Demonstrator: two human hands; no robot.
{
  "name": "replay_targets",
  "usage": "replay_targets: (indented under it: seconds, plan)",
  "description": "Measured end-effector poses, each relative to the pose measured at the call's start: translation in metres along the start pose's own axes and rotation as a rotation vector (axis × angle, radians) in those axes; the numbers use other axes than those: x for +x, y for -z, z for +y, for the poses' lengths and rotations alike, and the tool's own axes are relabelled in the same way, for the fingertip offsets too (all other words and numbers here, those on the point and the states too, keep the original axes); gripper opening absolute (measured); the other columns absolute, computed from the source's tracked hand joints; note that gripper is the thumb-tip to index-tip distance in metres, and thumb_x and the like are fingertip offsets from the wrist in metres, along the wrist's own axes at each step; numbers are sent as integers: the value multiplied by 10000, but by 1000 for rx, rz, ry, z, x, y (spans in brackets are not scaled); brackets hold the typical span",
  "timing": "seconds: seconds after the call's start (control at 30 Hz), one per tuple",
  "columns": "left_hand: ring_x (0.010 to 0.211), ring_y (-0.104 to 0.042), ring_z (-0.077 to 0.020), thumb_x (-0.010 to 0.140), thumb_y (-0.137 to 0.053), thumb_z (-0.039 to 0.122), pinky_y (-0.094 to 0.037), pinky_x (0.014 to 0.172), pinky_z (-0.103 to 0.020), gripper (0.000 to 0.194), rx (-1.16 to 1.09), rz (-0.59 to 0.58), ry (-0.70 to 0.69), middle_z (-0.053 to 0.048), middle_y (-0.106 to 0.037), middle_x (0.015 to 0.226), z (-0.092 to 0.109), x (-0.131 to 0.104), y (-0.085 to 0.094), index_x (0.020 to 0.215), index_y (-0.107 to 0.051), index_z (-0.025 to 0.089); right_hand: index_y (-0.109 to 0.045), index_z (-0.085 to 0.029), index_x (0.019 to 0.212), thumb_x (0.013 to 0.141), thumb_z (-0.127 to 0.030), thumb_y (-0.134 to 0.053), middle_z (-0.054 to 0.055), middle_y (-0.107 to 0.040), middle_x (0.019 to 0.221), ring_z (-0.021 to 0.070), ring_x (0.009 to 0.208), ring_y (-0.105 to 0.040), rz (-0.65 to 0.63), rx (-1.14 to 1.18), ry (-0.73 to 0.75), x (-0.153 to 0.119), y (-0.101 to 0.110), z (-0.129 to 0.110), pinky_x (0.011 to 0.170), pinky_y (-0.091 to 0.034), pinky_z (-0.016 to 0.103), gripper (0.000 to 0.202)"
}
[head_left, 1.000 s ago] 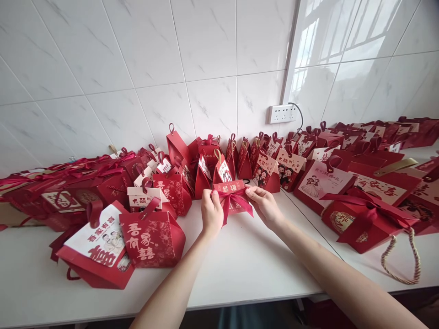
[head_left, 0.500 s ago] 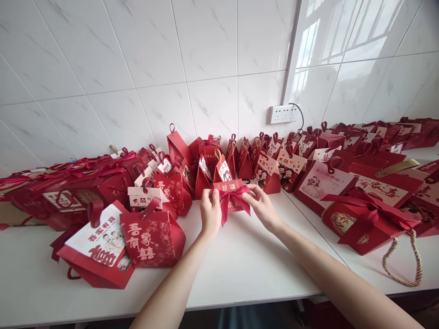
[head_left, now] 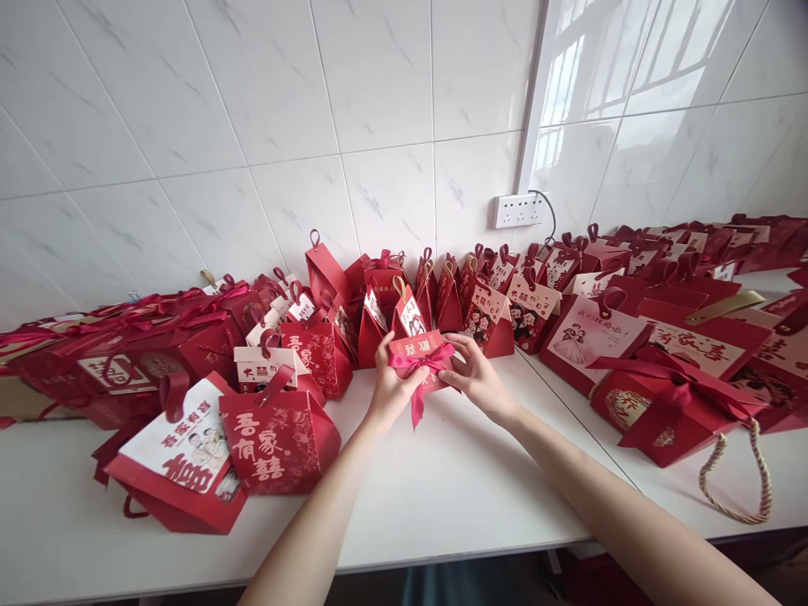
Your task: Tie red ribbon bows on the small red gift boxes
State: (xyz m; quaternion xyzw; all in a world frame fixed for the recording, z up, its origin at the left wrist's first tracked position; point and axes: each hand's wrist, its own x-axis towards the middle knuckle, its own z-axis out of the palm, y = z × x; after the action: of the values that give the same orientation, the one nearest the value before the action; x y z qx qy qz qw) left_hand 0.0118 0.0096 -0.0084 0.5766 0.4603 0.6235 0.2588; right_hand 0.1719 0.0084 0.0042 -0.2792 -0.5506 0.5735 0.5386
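Observation:
Between my hands is a small red gift box (head_left: 415,344) with light Chinese lettering, tilted above the white table. A dark pink ribbon bow (head_left: 424,360) is tied across its front, one tail hanging down. My left hand (head_left: 392,383) is closed round the box's left side, its thumb on the bow near the knot. On the other side my right hand (head_left: 472,376) is closed, its thumb and fingertips at the bow's right loop and the box edge. Just behind stands a small upright red box (head_left: 410,313) with a cartoon couple on it.
Two red boxes, one with a white printed flap (head_left: 189,433) and one with white lettering (head_left: 271,446), stand at the front left. A ribboned red box (head_left: 669,412) with a rope handle (head_left: 757,497) is at right. Many more line the tiled wall below a power strip (head_left: 518,211).
My left thumb has moved from the box's edge onto the ribbon near the knot. The box has tilted, and my right fingers have shifted slightly at the bow's right loop.

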Motion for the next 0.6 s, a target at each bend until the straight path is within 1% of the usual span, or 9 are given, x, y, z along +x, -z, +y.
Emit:
replay_targets:
  seconds: [0.1, 0.13, 0.2, 0.27, 0.4, 0.5, 0.6]
  plan:
    - [1073, -600, -215, 662, -691, 216, -493, 898, -366, 757, -170, -121, 159, -121, -558, 1228, 4, 0, 2, 1320, -316, 227, -489, -319, 1078, 620, -279, -759, 29, -481, 1288, 197, 1098, -565, -3, 42, -13, 1, 2, 0, 834, -504, 323, 534]
    - [1068, -603, -214, 658, -690, 205, -496, 893, -365, 767, -209, -137, 179, -115, -574, 1211, 5, -1, 3, 1322, -307, 230, -492, -324, 1077, 617, -275, -758, 28, -490, 1282, 198, 1114, -558, -5, 56, -16, 1, 3, 0, 834, -500, 318, 534]
    - [1059, -609, -214, 646, -694, 186, -503, 883, -364, 779, -251, -155, 192, -105, -593, 1189, 7, -1, 4, 1318, -304, 237, -498, -334, 1076, 616, -265, -751, 24, -510, 1259, 201, 1132, -549, -7, 76, -23, 2, 5, 2, 816, -499, 305, 529]
    - [1044, -617, -216, 640, -703, 185, -511, 867, -361, 771, -248, -150, 197, -101, -598, 1182, 7, -1, 4, 1307, -321, 242, -506, -338, 1075, 623, -259, -740, 22, -526, 1233, 202, 1136, -547, -5, 75, -20, 2, 6, 3, 806, -499, 299, 514]
    - [1022, -628, -218, 644, -705, 196, -525, 839, -351, 727, -232, -132, 205, -98, -609, 1162, 5, -1, 4, 1281, -357, 241, -529, -323, 1063, 646, -252, -715, 23, -536, 1240, 199, 1117, -556, -14, 40, -6, 3, 7, 5, 836, -493, 309, 462]
    - [1040, -623, -226, 636, -702, 182, -524, 851, -370, 740, -262, -139, 222, -101, -598, 1191, 5, 0, 4, 1283, -349, 251, -545, -318, 1043, 637, -221, -700, 16, -539, 1254, 197, 1095, -568, -31, 62, -10, 3, 7, 4, 834, -495, 314, 446]
    - [1070, -610, -224, 606, -695, 149, -513, 882, -382, 781, -308, -158, 245, -96, -581, 1224, 5, 1, 5, 1288, -329, 258, -559, -312, 1027, 607, -180, -685, 17, -557, 1234, 200, 1061, -587, -22, 109, -30, 3, 7, 2, 806, -502, 315, 458]
